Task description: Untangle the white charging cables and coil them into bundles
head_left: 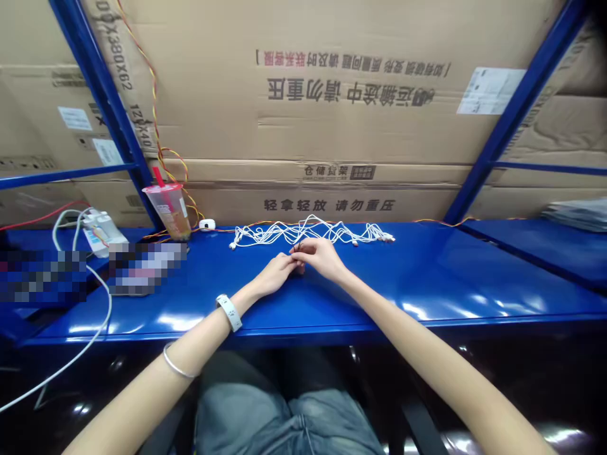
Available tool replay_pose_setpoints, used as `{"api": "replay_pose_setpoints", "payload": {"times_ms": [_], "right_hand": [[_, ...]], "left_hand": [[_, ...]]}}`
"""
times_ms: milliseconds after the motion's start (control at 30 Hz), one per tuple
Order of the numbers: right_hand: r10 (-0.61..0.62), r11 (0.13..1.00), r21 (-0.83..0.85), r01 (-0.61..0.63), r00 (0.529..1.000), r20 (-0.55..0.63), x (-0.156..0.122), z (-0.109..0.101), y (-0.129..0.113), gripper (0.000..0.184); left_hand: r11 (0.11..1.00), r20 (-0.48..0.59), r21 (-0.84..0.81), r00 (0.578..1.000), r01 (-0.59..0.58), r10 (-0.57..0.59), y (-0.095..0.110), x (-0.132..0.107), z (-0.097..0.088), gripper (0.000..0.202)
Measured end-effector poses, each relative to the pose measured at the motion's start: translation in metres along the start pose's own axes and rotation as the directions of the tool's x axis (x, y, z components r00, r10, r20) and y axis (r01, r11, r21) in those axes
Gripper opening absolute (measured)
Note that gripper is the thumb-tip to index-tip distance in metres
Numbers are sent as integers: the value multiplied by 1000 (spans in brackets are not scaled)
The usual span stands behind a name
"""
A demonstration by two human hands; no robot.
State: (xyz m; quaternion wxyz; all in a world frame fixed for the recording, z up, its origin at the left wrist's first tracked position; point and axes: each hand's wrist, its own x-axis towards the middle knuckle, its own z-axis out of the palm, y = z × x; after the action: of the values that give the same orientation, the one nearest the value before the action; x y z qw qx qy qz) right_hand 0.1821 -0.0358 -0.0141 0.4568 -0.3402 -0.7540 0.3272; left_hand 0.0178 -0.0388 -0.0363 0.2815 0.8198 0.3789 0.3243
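Together, both hands (320, 258), pinching wire (297, 248) (thin, dark)

We read, straight beyond the fingers (310, 248): 轻拿轻放 请勿重压 on the lower carton (329, 205); 仓储货架 above that; inverted 运输途中 请勿重压 on the upper carton (348, 91).

Glossy blue shelf (417, 284); white cables (308, 232); tan cartons (332, 126), black print; white wristband (229, 313), dark dots.

Bright glare streaks the glossy blue shelf (502, 306), and wide-angle distortion bows the picture's edges.
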Motion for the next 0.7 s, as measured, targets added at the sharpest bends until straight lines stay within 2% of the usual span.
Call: {"api": "replay_pose_setpoints", "payload": {"times_ms": [233,367,467,567,700], "right_hand": [[-13,1000,-3,13,999,35,-1,-1,0,22],[-38,998,-41,39,999,28,-3,0,-1,26],[-155,976,-163,146,987,-49,-5,2,-9,26],[-287,913,-313,263,957,-34,-6,3,-13,25],[-293,887,-363,284,956,32,-6,4,-10,20]], "left_hand": [[984,15,175,999,-35,33,-9,4,5,36],[980,14,194,999,-35,32,-9,4,4,35],[981,-28,185,997,-59,65,-7,4,3,32],[980,-55,188,996,-62,74,-7,4,4,29],[976,-27,217,999,-29,36,-8,4,4,25]]}}
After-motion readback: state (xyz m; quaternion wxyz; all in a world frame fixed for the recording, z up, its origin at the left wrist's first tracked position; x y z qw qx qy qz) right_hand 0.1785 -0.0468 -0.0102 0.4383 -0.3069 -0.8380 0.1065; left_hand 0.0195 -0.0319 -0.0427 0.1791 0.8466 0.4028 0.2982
